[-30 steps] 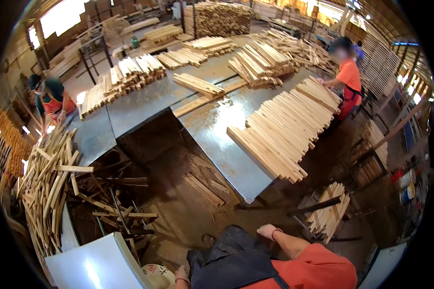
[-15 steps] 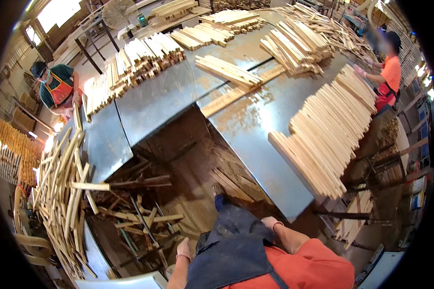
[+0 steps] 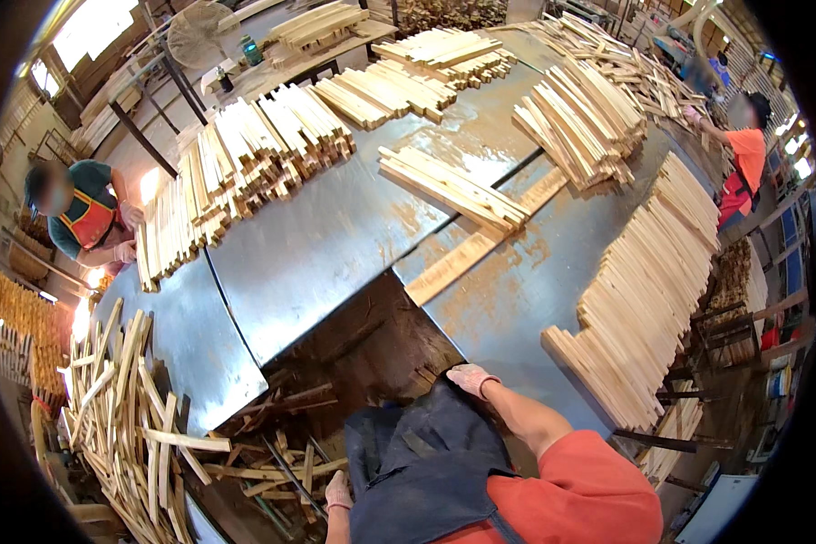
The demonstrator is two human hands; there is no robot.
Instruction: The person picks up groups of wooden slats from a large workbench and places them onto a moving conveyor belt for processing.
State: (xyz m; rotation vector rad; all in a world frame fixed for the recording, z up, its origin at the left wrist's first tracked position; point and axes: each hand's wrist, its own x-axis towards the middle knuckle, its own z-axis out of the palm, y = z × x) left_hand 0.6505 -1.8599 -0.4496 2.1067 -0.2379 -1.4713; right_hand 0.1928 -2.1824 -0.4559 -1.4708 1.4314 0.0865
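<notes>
Nearest, at the bottom centre of the frame, the person's dark blue apron (image 3: 426,462) hangs between both gloved hands. The left hand (image 3: 338,494) sits low at the apron's left edge, fingers curled down against the cloth, though whether it pinches anything I cannot tell. The right hand (image 3: 473,379) rests at the apron's upper right corner, fingers drawn together and laid flat where the cloth meets the edge of the steel worktop (image 3: 335,245); it holds no wood. Just left of the apron a dark pit (image 3: 354,363) opens in the worktop, and offcut scraps (image 3: 272,453) lie criss-crossed at its bottom. Further left, loose slats (image 3: 118,417) are heaped at the lower left of the frame. To the right of the right hand, a long row of wood strips (image 3: 644,299) runs up the right side of the worktop, its near end close to that hand. To handle this well, I judge the hands should keep clear of the pit's edge and take strips from the near end of the row. Beyond, a small bundle of boards (image 3: 453,186) lies mid-worktop, larger stacks (image 3: 254,163) fill the upper left, and two co-workers stand at the far left and upper right.
</notes>
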